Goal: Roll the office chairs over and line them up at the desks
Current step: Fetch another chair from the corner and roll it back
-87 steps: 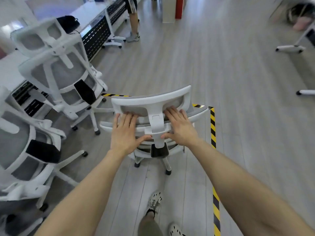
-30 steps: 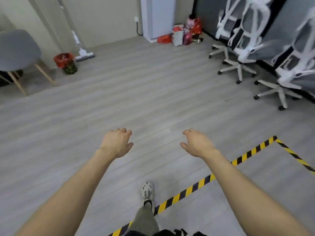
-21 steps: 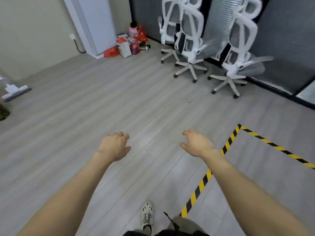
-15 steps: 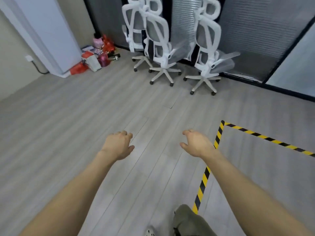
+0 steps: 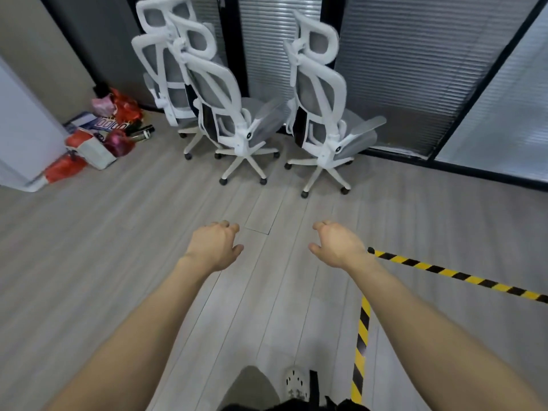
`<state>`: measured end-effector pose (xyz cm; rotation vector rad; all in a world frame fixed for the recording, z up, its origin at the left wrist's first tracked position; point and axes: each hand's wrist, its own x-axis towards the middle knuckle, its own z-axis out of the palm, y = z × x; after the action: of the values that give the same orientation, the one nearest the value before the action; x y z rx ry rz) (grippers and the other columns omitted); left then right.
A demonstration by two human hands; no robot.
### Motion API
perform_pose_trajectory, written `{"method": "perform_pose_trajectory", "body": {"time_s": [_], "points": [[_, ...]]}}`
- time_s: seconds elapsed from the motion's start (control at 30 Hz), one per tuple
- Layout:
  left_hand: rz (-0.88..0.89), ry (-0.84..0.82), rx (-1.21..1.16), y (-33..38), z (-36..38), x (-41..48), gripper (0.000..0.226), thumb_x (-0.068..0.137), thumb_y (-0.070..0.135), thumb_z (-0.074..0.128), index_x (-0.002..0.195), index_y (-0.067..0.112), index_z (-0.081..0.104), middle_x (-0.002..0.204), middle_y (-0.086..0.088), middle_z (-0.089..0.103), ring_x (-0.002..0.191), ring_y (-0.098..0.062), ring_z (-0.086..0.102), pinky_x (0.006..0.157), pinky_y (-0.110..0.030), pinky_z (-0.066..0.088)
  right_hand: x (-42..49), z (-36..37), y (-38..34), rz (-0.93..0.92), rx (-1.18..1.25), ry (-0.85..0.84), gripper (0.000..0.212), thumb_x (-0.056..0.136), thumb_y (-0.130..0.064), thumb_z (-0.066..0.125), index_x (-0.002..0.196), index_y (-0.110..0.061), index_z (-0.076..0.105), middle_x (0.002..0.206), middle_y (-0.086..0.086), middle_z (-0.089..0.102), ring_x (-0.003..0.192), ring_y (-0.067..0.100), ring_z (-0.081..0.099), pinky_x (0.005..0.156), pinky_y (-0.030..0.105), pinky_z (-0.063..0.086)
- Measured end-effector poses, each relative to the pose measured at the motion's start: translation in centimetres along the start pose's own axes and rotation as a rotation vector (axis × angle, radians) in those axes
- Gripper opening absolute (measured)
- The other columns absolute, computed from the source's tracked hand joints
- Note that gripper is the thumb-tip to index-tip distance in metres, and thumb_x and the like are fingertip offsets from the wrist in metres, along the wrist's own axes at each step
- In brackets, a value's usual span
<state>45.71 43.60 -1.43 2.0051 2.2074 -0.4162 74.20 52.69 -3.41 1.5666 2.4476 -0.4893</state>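
At the bottom edge a trouser leg and a white shoe (image 5: 296, 384) stand on the grey plank floor (image 5: 103, 247). Just right of the shoe a strip of yellow-and-black tape (image 5: 360, 345) runs forward along the planks. A second strip leads off to the right from beside the right wrist, and the forearm hides where the two meet.

Both bare arms reach out over the floor. The left hand (image 5: 215, 247) and the right hand (image 5: 336, 246) hang palm down with fingers loosely curled, grasping nothing and touching nothing.

Beyond the hands, only planks lie between them and three office chairs, all with white frames, grey mesh and five-star castor bases. The middle chair (image 5: 225, 114) and the right chair (image 5: 323, 114) stand side by side with their backs toward the camera. The third chair (image 5: 161, 69) is tucked behind the middle one, to its left.

Left of the chairs lies a heap of red and pink bags (image 5: 118, 109) with a dark bottle (image 5: 142, 132) on its side. One bag bears lettering too blurred to read. A white cabinet (image 5: 20, 137) stands at the far left. Behind the chairs runs a black-framed glass partition with slatted blinds (image 5: 415, 69).
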Motion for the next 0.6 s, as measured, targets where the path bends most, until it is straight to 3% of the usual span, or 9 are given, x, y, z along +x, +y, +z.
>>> {"method": "perform_pose_trajectory", "body": {"time_s": [0.2,0.43,0.6], "points": [[0.024,0.016,0.000,-3.1,-3.8,16.2,0.053,0.109,0.056,0.054,0.148,0.021,0.055,0.141,-0.005,0.064,0.127,-0.031,0.064,0.099,-0.044,0.056,15.5,-5.7,1.1,0.011,0.011,0.034,0.052,0.106,-0.039,0.059,0.149,-0.010,0.056,0.146,0.015,0.061,0.130,0.039,0.063,0.106,0.047,0.054],[0.135,0.049,0.018,-7.1,-8.6,38.3,0.051,0.108,0.054,0.055,0.147,0.020,0.056,0.143,-0.005,0.063,0.126,-0.032,0.066,0.095,-0.041,0.053,34.3,-12.0,3.6,0.095,0.030,0.090,0.039,0.102,-0.036,0.057,0.134,-0.014,0.061,0.134,0.012,0.065,0.121,0.037,0.065,0.094,0.046,0.057],[0.222,0.120,0.046,-9.0,-13.3,51.4,0.039,0.105,0.048,0.056,0.129,0.017,0.061,0.128,-0.008,0.068,0.115,-0.035,0.069,0.089,-0.042,0.052,44.7,-18.3,4.9,0.185,0.024,0.139,0.038,0.103,-0.035,0.059,0.132,-0.011,0.060,0.131,0.012,0.066,0.116,0.039,0.068,0.086,0.044,0.053]]}}
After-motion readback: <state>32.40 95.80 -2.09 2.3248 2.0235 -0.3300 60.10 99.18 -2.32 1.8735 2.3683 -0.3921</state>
